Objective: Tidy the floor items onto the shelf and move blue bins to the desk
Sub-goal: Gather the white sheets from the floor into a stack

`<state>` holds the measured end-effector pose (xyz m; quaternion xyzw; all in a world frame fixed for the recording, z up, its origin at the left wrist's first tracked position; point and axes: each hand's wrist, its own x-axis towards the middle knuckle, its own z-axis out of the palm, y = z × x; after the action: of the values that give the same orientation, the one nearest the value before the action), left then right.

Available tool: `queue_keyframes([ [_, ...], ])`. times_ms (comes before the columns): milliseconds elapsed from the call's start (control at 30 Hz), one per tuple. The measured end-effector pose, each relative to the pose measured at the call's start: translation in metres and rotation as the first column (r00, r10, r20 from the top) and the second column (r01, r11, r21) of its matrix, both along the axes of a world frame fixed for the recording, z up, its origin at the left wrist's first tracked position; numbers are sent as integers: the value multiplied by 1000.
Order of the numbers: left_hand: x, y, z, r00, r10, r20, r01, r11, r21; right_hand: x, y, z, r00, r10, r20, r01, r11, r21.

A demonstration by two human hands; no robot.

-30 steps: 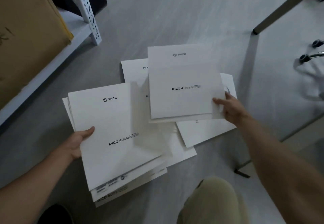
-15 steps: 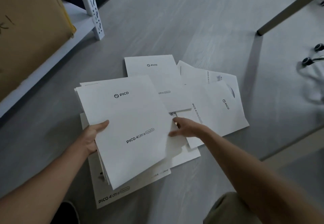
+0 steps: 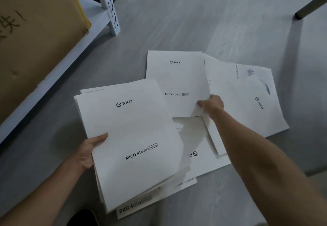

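Observation:
Several flat white PICO 4 Ultra bags lie spread on the grey floor. My left hand (image 3: 90, 150) grips the left edge of a stack of these bags (image 3: 131, 137), thumb on top, lifted slightly above another bag (image 3: 139, 206) on the floor. My right hand (image 3: 211, 104) pinches the lower right corner of a further bag (image 3: 177, 80) in the middle. To its right lies a bag with a cut-out handle (image 3: 247, 98). More bags (image 3: 203, 156) lie under my right forearm. No blue bins are in view.
A white metal shelf (image 3: 53, 77) runs along the left, its perforated post (image 3: 110, 8) standing on the floor. A large brown cardboard box (image 3: 35, 31) sits on the shelf's lowest board. A desk leg (image 3: 307, 8) comes down at the top right.
My right hand laid the bag it held onto the stack in my left hand, then moved right and took hold of the corner of the middle bag.

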<state>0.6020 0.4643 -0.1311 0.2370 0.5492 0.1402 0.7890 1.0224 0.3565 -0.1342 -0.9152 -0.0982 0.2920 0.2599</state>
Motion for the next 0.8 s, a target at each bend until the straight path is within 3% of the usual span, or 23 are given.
queue_keyframes([
  [200,-9,-7,28,999,32,-23,-32,999,-34,45,-48,68,986,-126,-111,162,883,440],
  [333,9,-13,39,998,59,-21,-59,998,3,40,-77,104,948,53,-315,147,803,578],
  [467,50,-19,50,999,39,1,-39,999,36,5,-87,100,880,256,-400,-33,873,487],
  [567,74,-19,56,998,13,67,-15,999,37,-32,-88,87,903,296,-310,-196,928,317],
  [667,84,-18,48,991,-36,126,30,998,47,-57,-94,70,904,374,-209,-337,922,194],
  [733,84,-17,41,990,-71,123,64,996,63,-51,-104,60,873,354,-336,-294,931,218],
  [800,78,-16,32,990,-105,96,100,993,59,-33,-117,45,918,71,-390,-9,987,158],
])
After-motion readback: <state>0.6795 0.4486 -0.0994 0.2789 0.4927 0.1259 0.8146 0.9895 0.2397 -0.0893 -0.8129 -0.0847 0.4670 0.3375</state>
